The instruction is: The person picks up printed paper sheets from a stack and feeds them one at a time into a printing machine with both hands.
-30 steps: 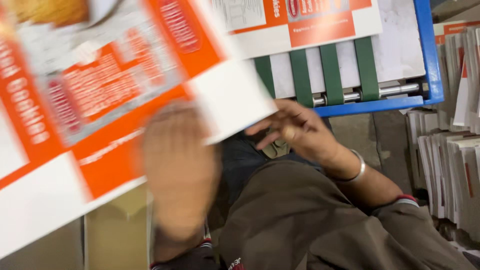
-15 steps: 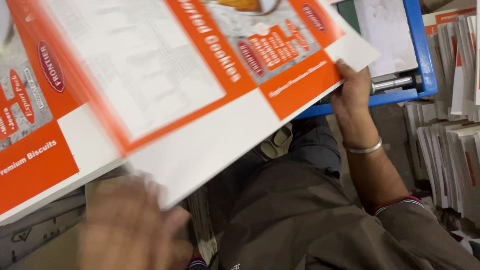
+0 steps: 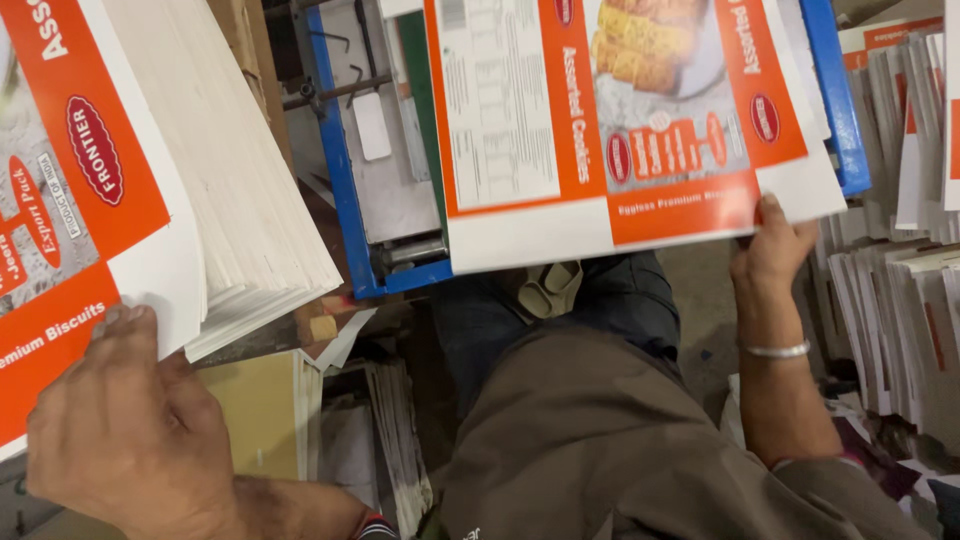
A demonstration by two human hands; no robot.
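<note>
My right hand point(image 3: 772, 250) grips the lower right corner of a printed orange and white carton sheet point(image 3: 610, 120) that lies flat on a blue-framed machine table point(image 3: 345, 190). My left hand point(image 3: 125, 430) rests on the top sheet of a thick stack of like printed sheets point(image 3: 215, 190) at the left, fingers pressed on its lower edge. A metal bangle circles my right wrist. My lap in brown cloth fills the bottom middle.
Upright bundles of printed sheets point(image 3: 900, 280) stand along the right. Loose paper and a tan board point(image 3: 260, 410) lie on the floor below the stack. Metal rods and a green belt point(image 3: 420, 90) show on the machine bed.
The sheet has travelled from the left stack to the right and now lies on the blue table under my right hand. My left hand went back to the stack.
</note>
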